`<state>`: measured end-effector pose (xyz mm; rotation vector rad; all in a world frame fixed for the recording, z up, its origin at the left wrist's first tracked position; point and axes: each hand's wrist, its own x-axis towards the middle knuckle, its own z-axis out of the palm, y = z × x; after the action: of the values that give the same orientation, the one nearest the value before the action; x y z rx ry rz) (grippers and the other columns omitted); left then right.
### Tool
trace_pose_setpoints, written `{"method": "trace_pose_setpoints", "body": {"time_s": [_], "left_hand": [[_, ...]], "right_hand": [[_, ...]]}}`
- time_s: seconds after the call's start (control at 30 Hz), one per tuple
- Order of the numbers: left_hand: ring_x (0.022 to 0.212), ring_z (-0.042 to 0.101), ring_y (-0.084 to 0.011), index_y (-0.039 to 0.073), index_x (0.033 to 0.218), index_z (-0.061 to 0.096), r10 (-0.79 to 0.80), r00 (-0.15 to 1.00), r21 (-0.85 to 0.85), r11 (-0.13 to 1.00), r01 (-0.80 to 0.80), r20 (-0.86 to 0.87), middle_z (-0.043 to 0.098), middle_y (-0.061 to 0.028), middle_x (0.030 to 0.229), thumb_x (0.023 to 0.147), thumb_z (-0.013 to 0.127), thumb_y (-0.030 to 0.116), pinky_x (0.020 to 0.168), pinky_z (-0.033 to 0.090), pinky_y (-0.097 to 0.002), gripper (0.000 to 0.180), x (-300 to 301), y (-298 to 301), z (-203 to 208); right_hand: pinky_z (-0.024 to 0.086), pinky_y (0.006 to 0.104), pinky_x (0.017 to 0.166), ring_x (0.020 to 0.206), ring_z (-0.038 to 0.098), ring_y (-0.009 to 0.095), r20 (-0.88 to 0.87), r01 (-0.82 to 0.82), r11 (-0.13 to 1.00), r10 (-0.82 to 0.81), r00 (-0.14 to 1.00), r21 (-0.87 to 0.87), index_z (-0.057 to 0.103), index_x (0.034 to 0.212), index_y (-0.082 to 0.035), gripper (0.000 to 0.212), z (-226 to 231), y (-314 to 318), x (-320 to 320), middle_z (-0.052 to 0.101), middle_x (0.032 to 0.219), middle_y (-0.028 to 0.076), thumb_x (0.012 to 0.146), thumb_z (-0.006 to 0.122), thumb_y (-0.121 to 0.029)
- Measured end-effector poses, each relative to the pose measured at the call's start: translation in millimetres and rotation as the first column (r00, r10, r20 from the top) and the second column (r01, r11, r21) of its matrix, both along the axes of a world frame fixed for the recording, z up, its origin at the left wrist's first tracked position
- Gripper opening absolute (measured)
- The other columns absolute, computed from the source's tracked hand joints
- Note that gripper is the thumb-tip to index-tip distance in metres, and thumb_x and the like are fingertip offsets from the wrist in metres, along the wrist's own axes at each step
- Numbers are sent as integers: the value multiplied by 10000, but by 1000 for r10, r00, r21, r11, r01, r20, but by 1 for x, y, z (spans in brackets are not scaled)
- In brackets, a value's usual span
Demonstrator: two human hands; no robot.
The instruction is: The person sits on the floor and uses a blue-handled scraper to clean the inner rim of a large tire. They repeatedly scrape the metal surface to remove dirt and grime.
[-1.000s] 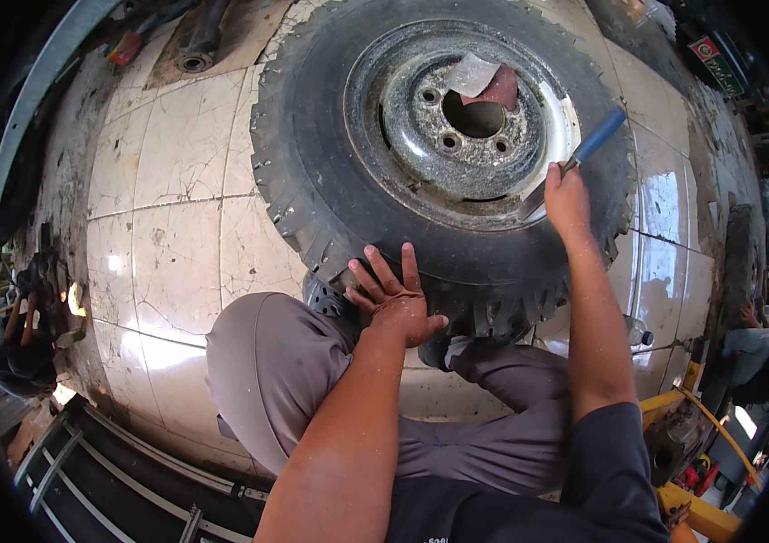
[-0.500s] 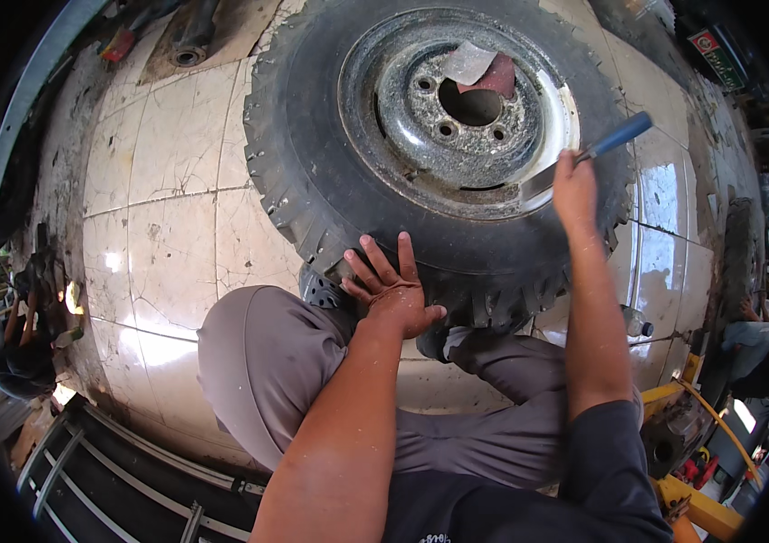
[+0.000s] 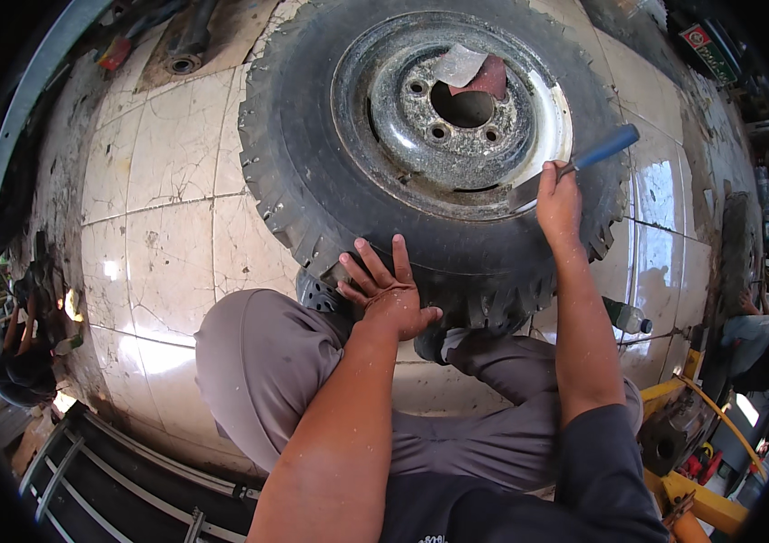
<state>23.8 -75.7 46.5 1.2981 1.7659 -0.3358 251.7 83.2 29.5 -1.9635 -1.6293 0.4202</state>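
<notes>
A big black tyre lies flat on the floor in front of me, mounted on a worn steel wheel rim. My right hand grips a scraper with a blue handle and a flat metal blade. The blade rests against the lower right edge of the rim, beside a bare whitish band. My left hand presses on the tyre's near sidewall and tread, fingers spread, holding nothing. Two pieces of sandpaper, one grey and one reddish, lie by the rim's centre hole.
Pale cracked tiles surround the tyre. A plastic bottle lies right of my knee. A yellow metal frame stands at lower right, a dark slatted rack at lower left. A metal pipe part lies far left. People sit at both sides.
My right hand and the scraper have shifted slightly left along the rim edge. The whole view has moved a little; my left hand stays on the tyre.
</notes>
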Motion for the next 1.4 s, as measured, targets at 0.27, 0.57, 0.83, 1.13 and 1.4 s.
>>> {"method": "trace_pose_setpoints", "body": {"time_s": [0.27, 0.57, 0.83, 1.13, 1.4], "left_hand": [[1259, -362, -611, 125, 1435, -336, 0, 1000, 11, 1000, 1, -15, -413, -398, 1369, 726, 784, 505, 1022, -20, -753, 1380, -1, -1, 0], [1246, -377, -611, 122, 1424, -354, -4, 1000, 7, 1000, 4, -18, -427, -397, 1358, 738, 777, 497, 1018, -31, -755, 1376, -1, 1, -1], [1253, -366, -612, 115, 1431, -342, -16, 1000, -13, 1000, 16, 6, -418, -402, 1362, 740, 775, 496, 1022, -28, -752, 1367, 4, 4, 2], [1246, -371, -617, 120, 1436, -334, -19, 1000, 41, 999, 19, 3, -410, -403, 1368, 729, 780, 503, 1015, -26, -759, 1374, 4, 0, -4], [1270, -346, -612, 126, 1441, -327, -18, 1000, 10, 1000, 18, -24, -399, -388, 1387, 736, 769, 513, 1022, -26, -754, 1359, 3, 1, 1]], "right_hand": [[466, 492, 847, 984, 609, 456, -38, 5, 999, -4, 999, 46, 566, 1125, 6, 353, -6, -8, -13, 650, 1006, 273, 973, 490, -303], [466, 486, 844, 984, 605, 465, -60, -34, 993, 41, 997, 112, 565, 1117, 10, 350, -17, -11, -15, 644, 1011, 273, 979, 489, -303], [466, 474, 834, 977, 611, 453, -134, -12, 975, 43, 990, 222, 561, 1107, 26, 358, -29, -17, -1, 644, 993, 272, 983, 487, -302], [472, 479, 819, 939, 627, 440, -127, 82, 973, -55, 990, 215, 573, 1096, 7, 341, -14, -23, 11, 655, 986, 261, 989, 489, -305], [469, 498, 806, 934, 612, 468, -166, 113, 975, -81, 983, 190, 577, 1099, -30, 320, -11, -30, 14, 654, 953, 271, 986, 503, -319]]}}
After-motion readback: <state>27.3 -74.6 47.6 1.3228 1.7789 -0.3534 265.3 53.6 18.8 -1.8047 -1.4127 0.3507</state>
